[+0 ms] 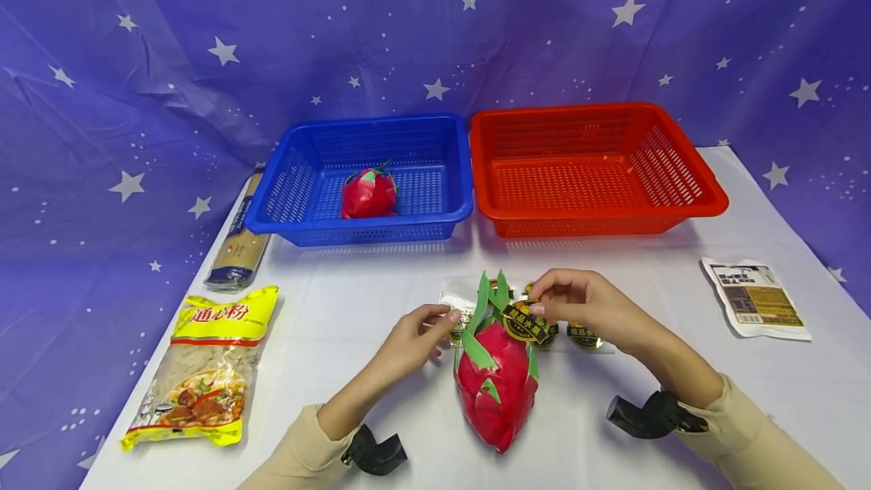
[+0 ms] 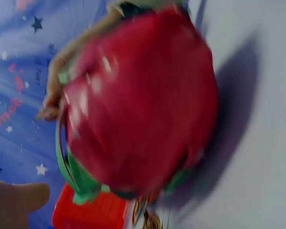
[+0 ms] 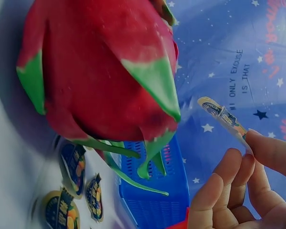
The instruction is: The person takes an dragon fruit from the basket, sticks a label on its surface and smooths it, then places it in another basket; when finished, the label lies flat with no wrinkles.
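Note:
A red dragon fruit point(image 1: 498, 384) with green leaf tips lies on the white table, its leafy end toward the baskets; it fills much of the left wrist view point(image 2: 143, 100) and the right wrist view point(image 3: 95, 71). My right hand point(image 1: 590, 307) pinches a black and gold round sticker point(image 1: 524, 321) above the fruit's upper right side; the right wrist view shows the sticker point(image 3: 224, 118) edge-on between thumb and fingers point(image 3: 231, 176). My left hand point(image 1: 410, 340), fingers loosely bent and holding nothing, is just left of the leaves. Under and behind the fruit lies a clear sheet with more stickers point(image 1: 585, 335).
A blue basket point(image 1: 361, 231) at the back holds another dragon fruit point(image 1: 370, 193). Beside it stands a red basket point(image 1: 605, 213). At the left lie a yellow pasta bag point(image 1: 204, 369) and a noodle pack point(image 1: 240, 248); a white packet point(image 1: 757, 299) lies at the right.

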Demonstrator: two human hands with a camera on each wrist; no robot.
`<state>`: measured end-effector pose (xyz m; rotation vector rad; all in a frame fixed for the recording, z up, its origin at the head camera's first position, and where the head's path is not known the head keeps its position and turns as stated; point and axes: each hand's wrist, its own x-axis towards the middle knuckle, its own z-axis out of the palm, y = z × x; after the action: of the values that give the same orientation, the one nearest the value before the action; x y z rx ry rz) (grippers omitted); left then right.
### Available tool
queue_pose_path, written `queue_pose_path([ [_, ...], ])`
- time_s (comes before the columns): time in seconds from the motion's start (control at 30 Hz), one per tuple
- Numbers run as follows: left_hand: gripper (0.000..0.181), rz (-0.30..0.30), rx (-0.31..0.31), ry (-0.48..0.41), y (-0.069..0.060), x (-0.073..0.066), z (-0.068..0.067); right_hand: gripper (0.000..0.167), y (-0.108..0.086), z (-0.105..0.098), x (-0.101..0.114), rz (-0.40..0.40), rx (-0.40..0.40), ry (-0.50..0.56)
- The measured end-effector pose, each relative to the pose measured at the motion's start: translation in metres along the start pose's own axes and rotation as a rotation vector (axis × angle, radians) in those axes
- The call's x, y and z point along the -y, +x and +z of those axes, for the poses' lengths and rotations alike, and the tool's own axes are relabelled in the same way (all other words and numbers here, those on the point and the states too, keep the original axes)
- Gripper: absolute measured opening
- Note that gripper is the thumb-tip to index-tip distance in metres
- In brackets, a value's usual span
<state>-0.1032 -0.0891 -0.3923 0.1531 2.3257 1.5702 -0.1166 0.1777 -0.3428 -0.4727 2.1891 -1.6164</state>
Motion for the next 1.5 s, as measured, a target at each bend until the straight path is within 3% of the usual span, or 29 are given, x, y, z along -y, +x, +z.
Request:
queue_pose_path([
  [0.23, 0.068, -0.118, 0.199, -0.051, -0.015, -0.012, 0.008, 0.017, -0.010, 0.004, 0.001, 0.026, 0.007, -0.009],
  [0.43, 0.058, -0.172, 0.295, -0.099, -0.015, -0.012, 0.020, 0.017, -0.015, 0.005, 0.002, 0.040, 0.033, 0.028],
  [0.7, 0.045, -0.178, 0.303, -0.114, -0.013, -0.014, 0.027, 0.018, -0.019, 0.006, -0.001, 0.054, 0.021, 0.029],
  [0.9, 0.039, -0.171, 0.274, -0.118, -0.015, -0.013, 0.028, 0.017, -0.023, 0.006, -0.001, 0.039, 0.010, 0.029],
  [1.5, 0.041, -0.108, 0.221, -0.171, -0.020, -0.009, 0.031, 0.015, -0.033, 0.006, -0.004, -0.016, 0.020, 0.065],
])
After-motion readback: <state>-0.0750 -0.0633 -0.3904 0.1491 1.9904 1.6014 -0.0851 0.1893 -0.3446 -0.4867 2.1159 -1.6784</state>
